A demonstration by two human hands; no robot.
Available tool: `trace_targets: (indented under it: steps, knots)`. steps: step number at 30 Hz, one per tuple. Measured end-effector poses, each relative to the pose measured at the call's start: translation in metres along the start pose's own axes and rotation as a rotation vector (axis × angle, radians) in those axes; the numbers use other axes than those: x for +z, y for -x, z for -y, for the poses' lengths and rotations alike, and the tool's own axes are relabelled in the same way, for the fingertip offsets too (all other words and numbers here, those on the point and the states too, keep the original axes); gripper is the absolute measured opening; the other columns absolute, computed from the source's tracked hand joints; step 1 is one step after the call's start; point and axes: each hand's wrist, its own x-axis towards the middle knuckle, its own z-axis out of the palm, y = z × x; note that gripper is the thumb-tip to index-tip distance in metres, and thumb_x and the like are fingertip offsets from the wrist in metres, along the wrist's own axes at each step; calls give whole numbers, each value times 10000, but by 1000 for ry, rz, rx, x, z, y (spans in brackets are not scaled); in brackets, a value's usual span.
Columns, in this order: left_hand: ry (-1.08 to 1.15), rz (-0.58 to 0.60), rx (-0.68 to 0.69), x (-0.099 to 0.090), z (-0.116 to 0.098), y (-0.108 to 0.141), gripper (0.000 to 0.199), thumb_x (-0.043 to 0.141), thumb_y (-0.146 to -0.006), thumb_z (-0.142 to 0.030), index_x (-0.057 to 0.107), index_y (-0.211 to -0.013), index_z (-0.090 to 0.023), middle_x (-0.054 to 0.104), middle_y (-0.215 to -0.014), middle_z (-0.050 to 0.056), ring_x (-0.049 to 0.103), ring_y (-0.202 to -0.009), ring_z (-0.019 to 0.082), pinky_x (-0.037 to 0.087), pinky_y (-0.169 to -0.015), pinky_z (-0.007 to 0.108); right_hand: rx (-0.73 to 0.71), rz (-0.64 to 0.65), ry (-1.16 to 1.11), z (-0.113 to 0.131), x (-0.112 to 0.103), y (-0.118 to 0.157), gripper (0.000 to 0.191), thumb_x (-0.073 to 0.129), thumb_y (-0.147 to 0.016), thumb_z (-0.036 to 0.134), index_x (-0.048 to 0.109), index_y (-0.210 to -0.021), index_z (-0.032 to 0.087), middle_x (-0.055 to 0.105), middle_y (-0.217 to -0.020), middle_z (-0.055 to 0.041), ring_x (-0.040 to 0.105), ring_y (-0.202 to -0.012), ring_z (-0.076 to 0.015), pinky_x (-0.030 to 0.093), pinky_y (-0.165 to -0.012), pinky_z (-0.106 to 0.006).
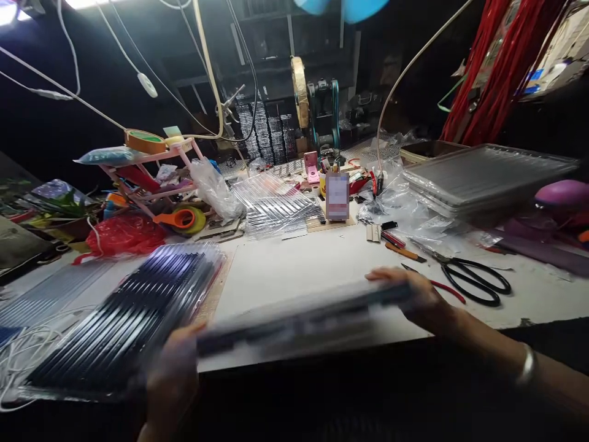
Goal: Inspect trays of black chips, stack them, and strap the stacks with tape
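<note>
Left hand (pixel 172 371): closed on the left end of a long flat pack (pixel 299 322), blurred by motion.
Right hand (pixel 423 301): gripping the pack's other end, with a pale bracelet (pixel 527 363) at the wrist.
Long flat pack: held between both hands above the front edge of the table (pixel 280 261), right end higher; contents too blurred to tell.
Dark ridged trays (pixel 124 313): stacked toward the table's front left corner, near the left hand.
White cable (pixel 27 350): coiled farther out at that corner.
Pliers (pixel 448 290): lying just beyond the right hand, red-handled.
Scissors (pixel 473 279): beside the pliers, toward the table's right edge.
Phone (pixel 337 196): propped upright toward the back edge.
Clear sheets (pixel 280 212): piled left of the phone.
</note>
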Motion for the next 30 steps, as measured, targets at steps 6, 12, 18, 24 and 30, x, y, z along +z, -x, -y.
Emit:
trace_targets:
  steps: [6, 12, 18, 24, 30]
  knots:
    - [-142, 115, -278, 2, -36, -84, 535, 268, -878, -527, 610, -643, -190, 649, -681, 75, 606, -693, 231, 426, -621, 314, 574, 142, 74, 18, 26, -61, 450, 205, -973, 425, 570, -934, 165, 671, -768, -70, 634, -699, -199, 458, -614, -289]
    - [-336, 317, -308, 56, -15, -94, 504, 289, -868, -454, 666, -754, -140, 648, -707, 166, 617, -728, 316, 414, -645, 382, 673, 322, 245, 1, 68, -63, 400, 309, -950, 393, 582, -961, 101, 682, -797, -185, 650, -744, -311, 429, -607, -357]
    - [-88, 386, -250, 45, -2, -47, 604, 357, -874, -447, 384, -1379, -117, 630, -703, 24, 606, -676, 206, 455, -672, 316, 629, 321, 222, 16, 68, -15, 413, 282, -947, 413, 513, -1192, 173, 677, -929, -116, 643, -848, -277, 463, -701, -375]
    - [190, 237, -248, 46, 8, -24, 485, 430, -869, -407, 549, -1264, -153, 637, -1080, 96, 572, -1013, 222, 429, -894, 343, 622, 161, 79, 15, 76, -2, 535, 276, -903, 445, 531, -1227, 106, 601, -942, -123, 590, -852, -268, 480, -763, -423]
    - [235, 224, -180, 49, 16, -23, 434, 400, -904, -372, 550, -1267, -187, 506, -793, 30, 522, -745, 161, 457, -709, 309, 697, 29, 84, 17, 90, -17, 606, 314, -853, 488, 522, -1252, 82, 567, -1152, -170, 505, -1086, -351, 369, -940, -588]
